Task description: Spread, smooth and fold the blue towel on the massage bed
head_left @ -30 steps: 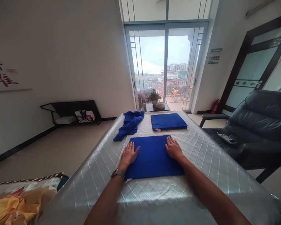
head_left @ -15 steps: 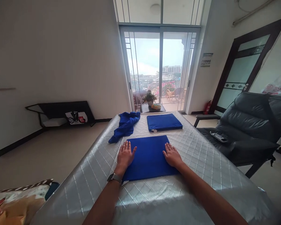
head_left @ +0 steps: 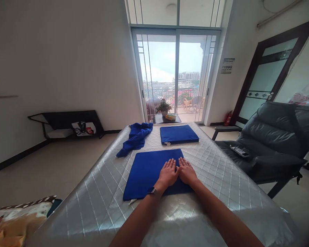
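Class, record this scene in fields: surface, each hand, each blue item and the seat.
Surface: silver quilted cover
Left hand: on the front blue cloth, watch at wrist
Right hand: at that cloth's right edge, beside the left
Front blue cloth: flat
Folded blue stack: beyond the front cloth
Crumpled blue cloth: cover's far left
Seat: dark armchair, right of the cover

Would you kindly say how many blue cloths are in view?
3 visible: a flat cloth under the left hand and right hand, a folded cloth beyond, a crumpled cloth farther left; layers may hide more.

cloths: plain blue | cover: silver, diamond-patterned | armchair: black | extinguisher: red
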Motion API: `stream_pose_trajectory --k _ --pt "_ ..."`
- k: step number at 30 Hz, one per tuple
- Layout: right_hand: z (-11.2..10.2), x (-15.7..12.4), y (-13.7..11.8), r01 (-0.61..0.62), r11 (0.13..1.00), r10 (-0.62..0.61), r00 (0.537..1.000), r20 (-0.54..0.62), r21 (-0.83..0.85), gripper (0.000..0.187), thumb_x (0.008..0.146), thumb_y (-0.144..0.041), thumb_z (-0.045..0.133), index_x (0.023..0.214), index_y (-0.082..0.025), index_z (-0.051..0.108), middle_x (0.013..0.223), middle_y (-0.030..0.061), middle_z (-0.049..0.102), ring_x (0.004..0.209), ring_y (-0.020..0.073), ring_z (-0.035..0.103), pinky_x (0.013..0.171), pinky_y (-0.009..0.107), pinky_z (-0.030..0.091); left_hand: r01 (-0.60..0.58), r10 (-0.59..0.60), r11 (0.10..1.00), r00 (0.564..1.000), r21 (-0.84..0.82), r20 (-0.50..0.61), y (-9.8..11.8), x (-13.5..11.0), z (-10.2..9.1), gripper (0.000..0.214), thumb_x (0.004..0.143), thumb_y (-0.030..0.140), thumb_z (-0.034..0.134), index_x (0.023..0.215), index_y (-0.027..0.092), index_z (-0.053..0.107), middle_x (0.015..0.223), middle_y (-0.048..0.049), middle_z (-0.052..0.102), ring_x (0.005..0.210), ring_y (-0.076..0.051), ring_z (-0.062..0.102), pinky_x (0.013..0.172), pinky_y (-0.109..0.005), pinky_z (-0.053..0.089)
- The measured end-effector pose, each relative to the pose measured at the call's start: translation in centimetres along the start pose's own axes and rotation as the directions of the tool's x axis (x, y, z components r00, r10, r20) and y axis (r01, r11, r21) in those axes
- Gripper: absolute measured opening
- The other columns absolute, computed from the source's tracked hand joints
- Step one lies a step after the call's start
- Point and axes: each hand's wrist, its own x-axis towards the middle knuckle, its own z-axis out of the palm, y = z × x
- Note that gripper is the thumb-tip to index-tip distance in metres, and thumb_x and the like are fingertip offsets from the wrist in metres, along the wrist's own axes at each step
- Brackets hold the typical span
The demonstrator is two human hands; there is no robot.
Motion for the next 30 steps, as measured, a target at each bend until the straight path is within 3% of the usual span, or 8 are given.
stream_pose_trajectory --k 3,7,10,13,18,22,30 --pt "0.0 0.1 -0.1 -0.02 1.0 0.02 1.0 -0.016 0.022 0.066 0.103 -0.042 0.022 0.158 -0.006 0.024 0.166 0.0118 0.018 0.154 0.021 0.013 0.124 0.039 0.01 0.076 -0.077 0.997 0.996 0.031 0.033 -2.7 -1.2 -0.6 0.075 0.102 0.06 0.012 0.155 0.011 0.035 0.161 -0.0149 0.032 0.151 -0.025 0.025 0.124 -0.045 0.024" --pt "-0.1 0.1 -0.3 -0.037 0.998 0.037 0.999 -0.009 0.058 0.068 0.103 -0.044 0.02 0.159 -0.005 0.022 0.166 0.0106 0.018 0.154 0.0215 0.013 0.124 0.039 0.009 0.202 -0.209 0.973 0.976 0.112 0.063 -8.3 -4.4 -2.1 0.08 0.101 0.063 0.011 0.155 0.009 0.033 0.162 -0.0156 0.028 0.152 -0.026 0.023 0.124 -0.045 0.022" --pt "-0.1 0.2 -0.2 -0.039 0.997 0.039 0.999 0.006 0.063 0.068 0.103 -0.044 0.019 0.159 -0.005 0.021 0.166 0.0102 0.017 0.154 0.0206 0.011 0.124 0.039 0.008 0.275 -0.285 0.947 0.957 0.166 0.044 -12.6 -7.4 -2.9 0.08 0.101 0.063 0.012 0.156 0.008 0.032 0.162 -0.0162 0.027 0.151 -0.027 0.023 0.123 -0.047 0.023" --pt "0.0 0.4 -0.2 -0.044 0.998 0.043 0.999 0.021 0.054 0.069 0.102 -0.045 0.019 0.159 -0.006 0.021 0.167 0.0103 0.016 0.154 0.0201 0.01 0.124 0.038 0.008 0.314 -0.323 0.93 0.946 0.189 0.017 -15.0 -9.7 -3.2 0.082 0.1 0.064 0.012 0.156 0.007 0.03 0.163 -0.0169 0.026 0.151 -0.027 0.023 0.123 -0.045 0.023" --pt "-0.7 0.1 -0.5 -0.046 0.999 0.046 0.999 0.004 0.015 0.067 0.102 -0.042 0.02 0.159 -0.006 0.022 0.166 0.0114 0.018 0.154 0.02 0.012 0.123 0.038 0.01 0.357 -0.358 0.92 0.934 0.163 -0.024 -15.0 -10.7 -3.5 0.088 0.098 0.068 0.007 0.155 0.005 0.032 0.163 -0.0177 0.027 0.152 -0.027 0.024 0.122 -0.043 0.022" --pt "-1.6 -1.8 -1.0 0.008 0.999 -0.01 0.999 -0.053 -0.033 0.065 0.103 -0.038 0.021 0.157 -0.003 0.026 0.165 0.0128 0.019 0.154 0.0207 0.01 0.124 0.04 0.006 0.348 -0.347 0.924 0.937 0.161 -0.035 -14.5 -10.5 -3.5 0.09 0.097 0.069 0.006 0.154 0.004 0.033 0.162 -0.0186 0.028 0.151 -0.028 0.025 0.122 -0.043 0.024" --pt "-0.6 -5.7 -1.1 0.005 0.999 -0.008 0.999 0.05 0.047 0.07 0.103 -0.047 0.016 0.159 -0.007 0.02 0.166 0.0094 0.014 0.154 0.0203 0.01 0.124 0.039 0.009 0.364 -0.376 0.896 0.927 0.255 0.0 -14.5 -10.4 -4.4 0.093 0.096 0.071 0.008 0.153 0.002 0.034 0.161 -0.0203 0.031 0.15 -0.029 0.028 0.123 -0.044 0.022"
